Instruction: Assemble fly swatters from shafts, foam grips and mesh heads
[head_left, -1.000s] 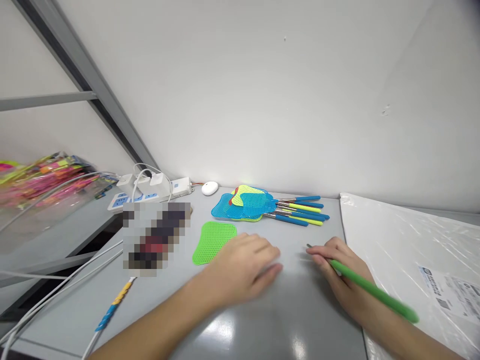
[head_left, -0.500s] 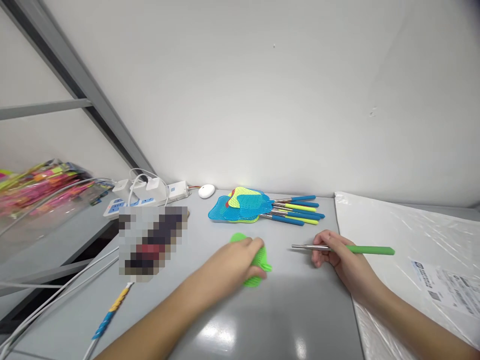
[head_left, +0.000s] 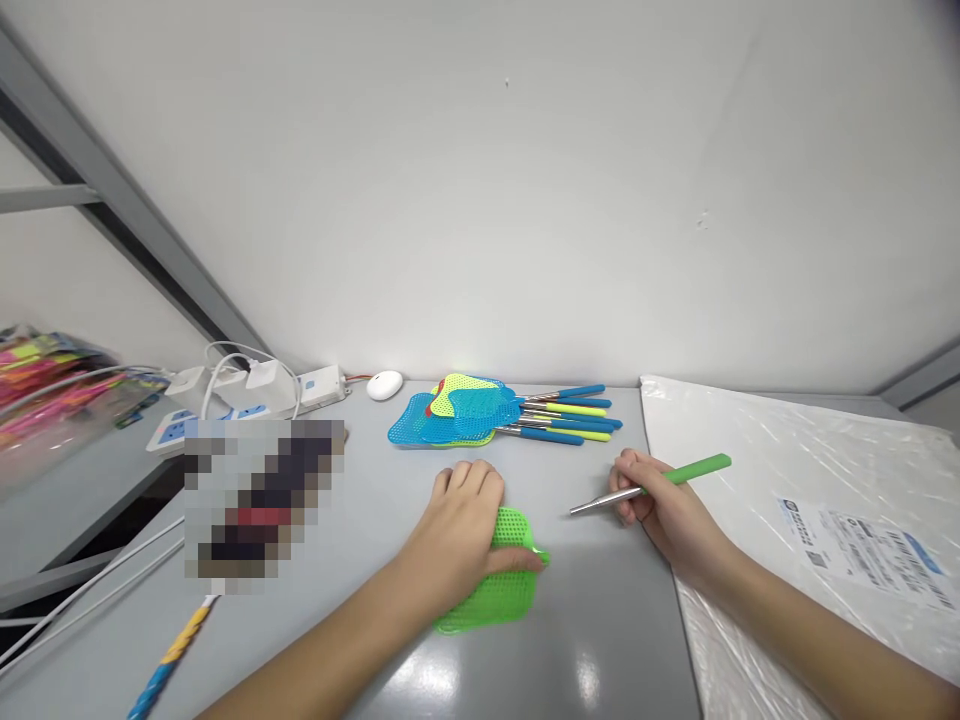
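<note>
My left hand [head_left: 463, 530] grips a green perforated fly swatter head [head_left: 499, 600], which is low over or on the table. The thumb lies across its short neck, and the other fingers reach past its far edge. In my right hand [head_left: 656, 500] is a fly swatter handle [head_left: 696, 469] with a green grip and a silver metal rod. Thumb and fingers pinch it near the rod, whose thin end points left toward the green neck. A gap separates the two parts. Behind my hands lies a pile of fly swatters [head_left: 472, 412] with blue and yellow heads.
A white plastic package [head_left: 757, 450] with a label covers the table's right side. On the left are a power strip [head_left: 171, 432] with plugs and cables, a pixelated object [head_left: 270, 500], and a white oval case [head_left: 385, 385]. Colourful bagged items [head_left: 60, 390] lie farther left.
My left hand has turned the green swatter head, showing more of its mesh, and shifted it nearer me. The handle in my right hand now tilts, its rod tip lower. The camera view has turned right.
</note>
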